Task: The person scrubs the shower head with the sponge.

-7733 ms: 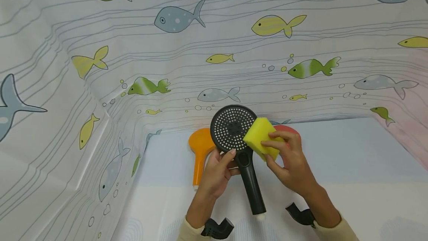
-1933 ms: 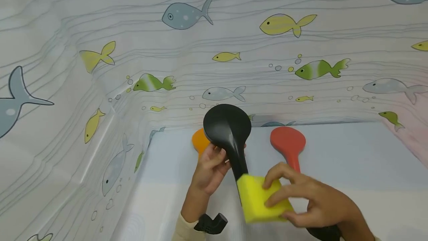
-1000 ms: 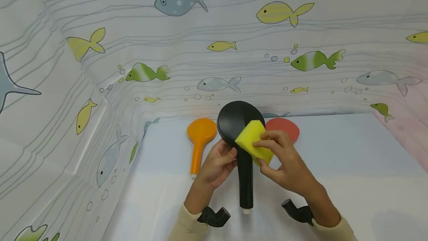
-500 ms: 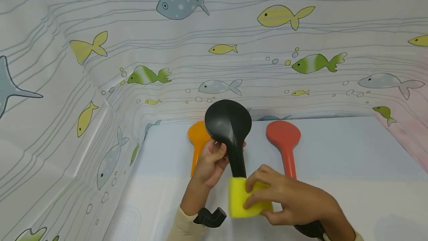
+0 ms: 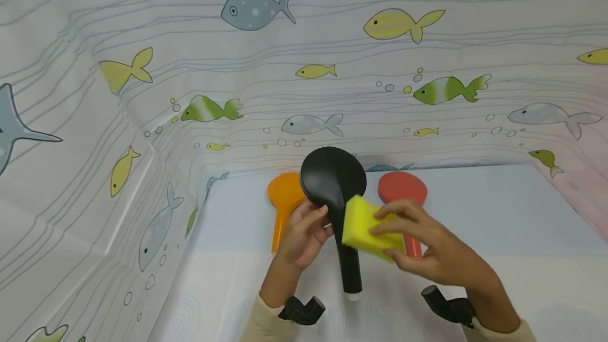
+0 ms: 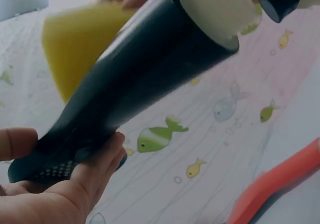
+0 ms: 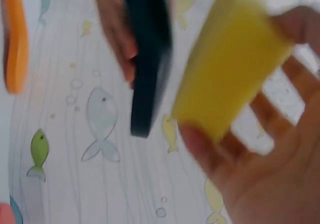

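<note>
Head view: left hand (image 5: 304, 236) grips a black shower head (image 5: 331, 173) over a table (image 5: 489, 215); right hand (image 5: 432, 241) pinches a yellow sponge (image 5: 363, 228) near its handle (image 5: 350, 273). Left wrist: fingers (image 6: 102, 166) touch the nozzle face (image 6: 56, 170). Right wrist: sponge and shower head apart.

a black shower head (image 5: 333, 174), tilted, smooth back upward — and a blocky yellow sponge (image 5: 361, 226) just beside its handle (image 5: 350, 271), a narrow gap between.
</note>
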A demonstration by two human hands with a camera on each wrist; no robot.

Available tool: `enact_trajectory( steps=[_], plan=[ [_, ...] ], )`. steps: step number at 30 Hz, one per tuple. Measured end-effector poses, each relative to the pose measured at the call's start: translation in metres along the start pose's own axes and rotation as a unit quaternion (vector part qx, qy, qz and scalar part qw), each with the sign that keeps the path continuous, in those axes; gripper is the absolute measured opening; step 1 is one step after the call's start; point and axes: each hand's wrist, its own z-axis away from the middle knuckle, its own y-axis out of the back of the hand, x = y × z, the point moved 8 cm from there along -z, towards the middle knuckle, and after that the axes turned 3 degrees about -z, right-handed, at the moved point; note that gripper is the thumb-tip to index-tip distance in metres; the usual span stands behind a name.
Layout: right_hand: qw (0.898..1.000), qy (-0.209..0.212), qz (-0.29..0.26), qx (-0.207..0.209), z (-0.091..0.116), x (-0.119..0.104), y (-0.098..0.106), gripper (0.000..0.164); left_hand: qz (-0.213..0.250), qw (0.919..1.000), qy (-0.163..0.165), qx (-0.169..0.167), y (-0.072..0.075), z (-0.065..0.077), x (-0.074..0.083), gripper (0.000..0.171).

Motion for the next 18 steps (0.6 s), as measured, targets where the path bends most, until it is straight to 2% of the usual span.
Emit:
enact_trajectory(
  steps=[3,5,10,14,18],
  plan=[
    [0.993,-0.075,0.055,0.067,-0.002,0.023,0.006,0.056,0.003,0.9998,0.017,0.012,0.0,0.001,-0.006,0.033],
    [0.988,-0.099,0.07,0.098,-0.003,0.032,0.006,0.056,0.005,0.9995,0.031,0.01,-0.001,0.002,-0.01,0.032],
    [0.983,-0.084,0.085,0.142,-0.007,0.035,0.002,0.057,-0.01,0.998,0.061,-0.013,-0.007,0.002,-0.02,0.038],
    [0.982,-0.074,0.105,0.136,-0.01,0.029,-0.004,0.055,-0.024,0.9971,0.07,-0.017,-0.01,0.002,-0.022,0.038],
    [0.983,-0.05,0.133,0.12,-0.011,0.021,-0.009,0.052,-0.035,0.9973,0.064,-0.013,-0.011,0.002,-0.02,0.041]
  ],
)
